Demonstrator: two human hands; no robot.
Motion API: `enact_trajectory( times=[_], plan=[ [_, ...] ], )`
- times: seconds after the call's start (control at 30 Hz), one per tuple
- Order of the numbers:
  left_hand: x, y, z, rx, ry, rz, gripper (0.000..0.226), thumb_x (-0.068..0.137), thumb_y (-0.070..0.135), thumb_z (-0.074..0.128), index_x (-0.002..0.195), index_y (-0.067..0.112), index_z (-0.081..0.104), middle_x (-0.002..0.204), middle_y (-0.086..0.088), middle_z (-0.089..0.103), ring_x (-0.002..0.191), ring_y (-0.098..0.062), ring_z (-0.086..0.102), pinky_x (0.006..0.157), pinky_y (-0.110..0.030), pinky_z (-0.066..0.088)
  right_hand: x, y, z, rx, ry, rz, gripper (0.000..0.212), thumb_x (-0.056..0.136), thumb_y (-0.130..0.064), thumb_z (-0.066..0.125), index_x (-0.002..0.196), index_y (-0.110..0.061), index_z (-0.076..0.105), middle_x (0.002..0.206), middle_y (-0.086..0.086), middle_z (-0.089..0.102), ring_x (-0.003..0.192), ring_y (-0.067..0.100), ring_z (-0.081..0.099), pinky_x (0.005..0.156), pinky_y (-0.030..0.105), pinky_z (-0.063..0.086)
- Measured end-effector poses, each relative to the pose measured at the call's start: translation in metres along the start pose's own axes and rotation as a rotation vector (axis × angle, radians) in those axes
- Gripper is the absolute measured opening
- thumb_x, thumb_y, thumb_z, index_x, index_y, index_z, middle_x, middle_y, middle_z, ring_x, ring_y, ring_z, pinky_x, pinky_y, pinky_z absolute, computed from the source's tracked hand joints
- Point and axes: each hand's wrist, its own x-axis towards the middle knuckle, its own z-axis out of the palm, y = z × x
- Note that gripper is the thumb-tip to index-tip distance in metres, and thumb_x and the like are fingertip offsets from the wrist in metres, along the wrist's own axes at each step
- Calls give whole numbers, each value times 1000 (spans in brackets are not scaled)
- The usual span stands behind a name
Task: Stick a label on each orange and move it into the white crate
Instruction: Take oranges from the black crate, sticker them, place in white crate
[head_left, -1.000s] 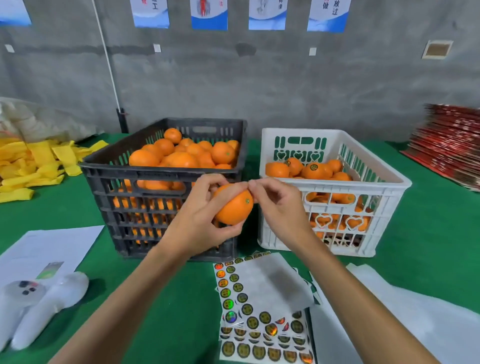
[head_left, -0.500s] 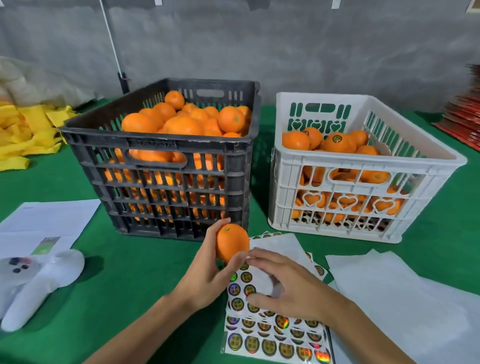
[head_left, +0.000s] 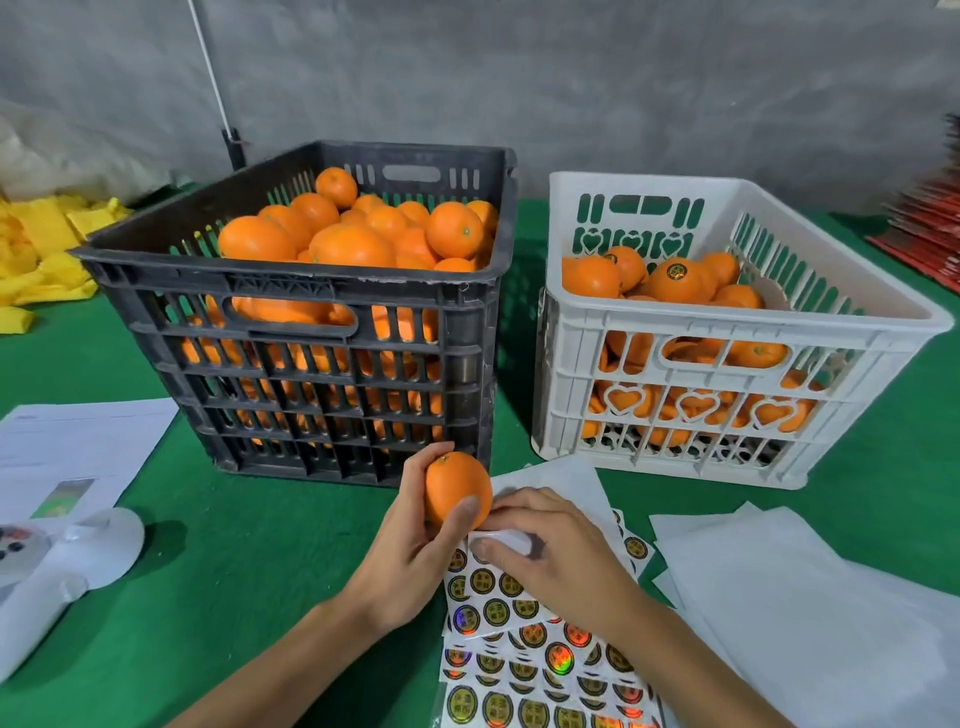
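My left hand (head_left: 410, 551) grips one orange (head_left: 453, 486) low in front of the black crate (head_left: 291, 283), which is heaped with unlabelled oranges (head_left: 353, 234). My right hand (head_left: 550, 553) lies on the sheet of round shiny labels (head_left: 498, 590), its fingertips touching the sheet's upper part beside the held orange. I cannot tell whether a label is pinched. The white crate (head_left: 737, 332) to the right holds several oranges, one showing a label (head_left: 676, 271).
More label sheets (head_left: 545, 691) lie below my right hand. White backing papers (head_left: 810, 597) spread to the right. At the left lie a printed paper (head_left: 72, 441), a white handheld device (head_left: 57, 577), and yellow wrappers (head_left: 36, 249). Red sheets (head_left: 930, 228) are stacked far right.
Both hands came down from crate height to the label sheet with the orange. In the last half second my right hand's fingertips slid up the sheet, closer to the orange.
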Motion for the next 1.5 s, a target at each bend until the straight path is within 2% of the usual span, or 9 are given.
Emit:
enact_trajectory(
  times=[0.13, 0.4, 0.57, 0.77, 0.93, 1.13, 1.27, 1.33, 1.5],
  plan=[
    [1, -1, 0, -8, -44, -14, 73, 91, 75, 58, 152, 50, 26, 122, 31, 55, 108, -11, 68, 84, -23, 59, 2, -2, -1, 240, -39, 81, 22, 89, -50, 73, 105, -35, 79, 115, -28, 62, 121, 1, 53, 98, 34, 50],
    [0, -1, -1, -32, -60, -39, 79, 88, 79, 59, 153, 50, 24, 117, 30, 56, 103, -15, 69, 88, -43, 63, 8, -14, -10, 552, -74, 262, 8, 89, -20, 78, 89, -26, 83, 107, -11, 72, 99, 7, 68, 87, 20, 51],
    [0, 1, -2, -36, -69, -55, 76, 88, 78, 58, 151, 52, 24, 119, 31, 54, 105, -13, 68, 91, -42, 61, 3, -16, -8, 647, 332, 360, 11, 96, -25, 70, 89, -27, 78, 97, -1, 75, 98, 24, 70, 95, 52, 56],
    [-1, 21, 9, -125, -63, 5, 68, 93, 70, 59, 150, 48, 29, 121, 18, 59, 110, -23, 67, 97, -43, 58, -2, -37, -5, 335, 471, -25, 15, 101, -24, 66, 110, -30, 76, 112, -20, 66, 111, 7, 64, 93, 26, 53],
    [8, 62, 5, -99, -2, 132, 67, 96, 67, 59, 151, 52, 25, 127, 25, 55, 113, -17, 68, 94, -35, 59, -17, -53, -28, 33, 328, -219, 66, 92, -43, 62, 153, -33, 41, 156, -23, 36, 144, 4, 39, 114, 24, 39],
    [47, 162, 13, 76, 42, 263, 79, 86, 79, 59, 148, 73, 10, 152, 19, 42, 124, 7, 57, 93, -12, 52, 16, -107, -76, -191, 936, -273, 80, 94, -59, 61, 150, -5, 44, 152, 6, 49, 140, 17, 45, 109, 34, 44],
    [85, 222, -3, 448, 10, 531, 77, 100, 66, 47, 164, 44, 13, 158, 24, 36, 142, 21, 30, 115, -7, 28, 41, -120, -127, -238, 1086, -246, 75, 101, -51, 56, 154, -2, 38, 158, 11, 44, 147, 24, 40, 118, 40, 36],
    [115, 241, -22, 727, 145, 687, 59, 106, 52, 45, 159, 26, 41, 156, 12, 48, 148, 4, 36, 126, -31, 27, 53, -114, -148, -355, 1031, -96, 76, 102, -45, 59, 159, -5, 29, 166, 11, 29, 154, 25, 27, 125, 44, 25],
    [167, 241, -93, 1175, 115, -91, 44, 107, 38, 46, 149, 27, 53, 153, -14, 49, 137, -39, 48, 109, -44, 43, 65, -92, -151, -432, 860, 107, 76, 104, -46, 49, 160, -3, 23, 170, 12, 14, 159, 25, 9, 130, 42, 6]
  ],
)
